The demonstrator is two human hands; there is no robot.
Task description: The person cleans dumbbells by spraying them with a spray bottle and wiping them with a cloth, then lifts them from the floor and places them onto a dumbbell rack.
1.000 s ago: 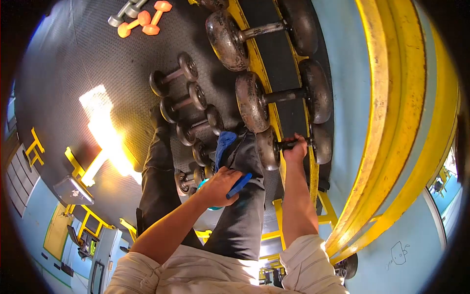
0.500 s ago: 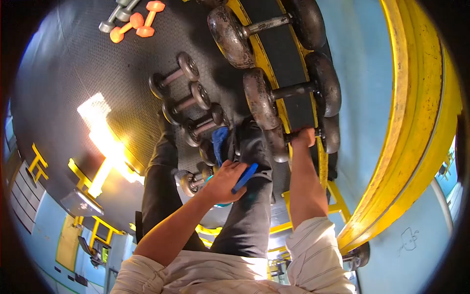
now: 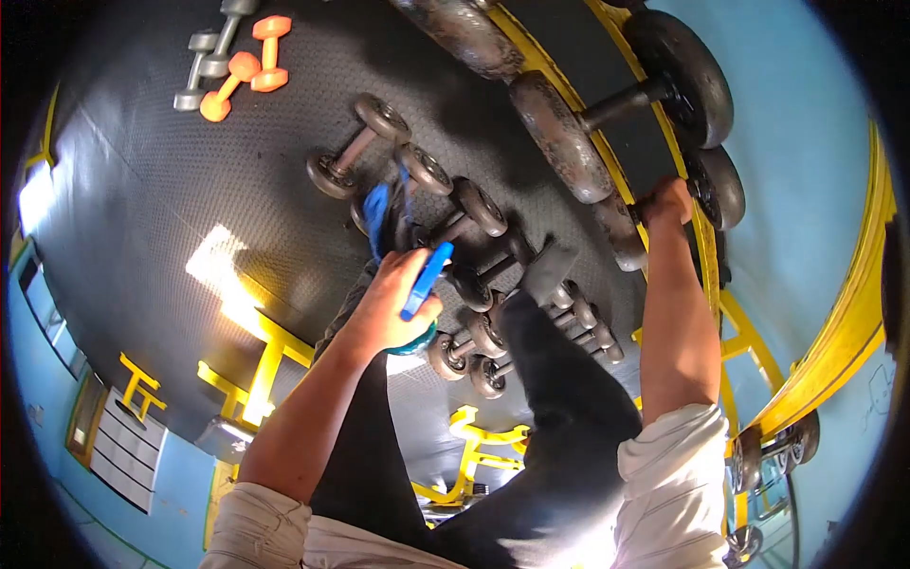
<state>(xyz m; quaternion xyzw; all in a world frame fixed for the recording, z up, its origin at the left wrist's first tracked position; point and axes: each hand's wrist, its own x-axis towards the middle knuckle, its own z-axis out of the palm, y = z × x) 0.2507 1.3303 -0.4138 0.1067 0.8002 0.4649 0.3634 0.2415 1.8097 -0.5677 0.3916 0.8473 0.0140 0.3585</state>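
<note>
My right hand (image 3: 669,201) is wrapped round the short handle of a dumbbell (image 3: 623,234) that lies across the yellow-edged rack (image 3: 703,251). My left hand (image 3: 398,299) is closed on what looks like a spray bottle (image 3: 427,282). Its blue top shows above the fingers, and a teal part shows below them. Just beyond that hand is a blue strip like cloth (image 3: 376,216); whether the hand holds it, I cannot tell. Two bigger, worn dumbbells (image 3: 564,137) rest on the rack beyond my right hand.
Several black dumbbells (image 3: 358,147) lie on the dark rubber floor (image 3: 275,161) about my feet. Orange dumbbells (image 3: 271,54) and grey ones (image 3: 190,76) are farther off. To the right, a blue wall (image 3: 796,114) and a curved yellow frame (image 3: 834,341) border the rack.
The view has shifted, bringing more floor dumbbells into sight. My right leg has swung outward to the right. My right hand stays on the dumbbell, while my left still grips the bottle.
</note>
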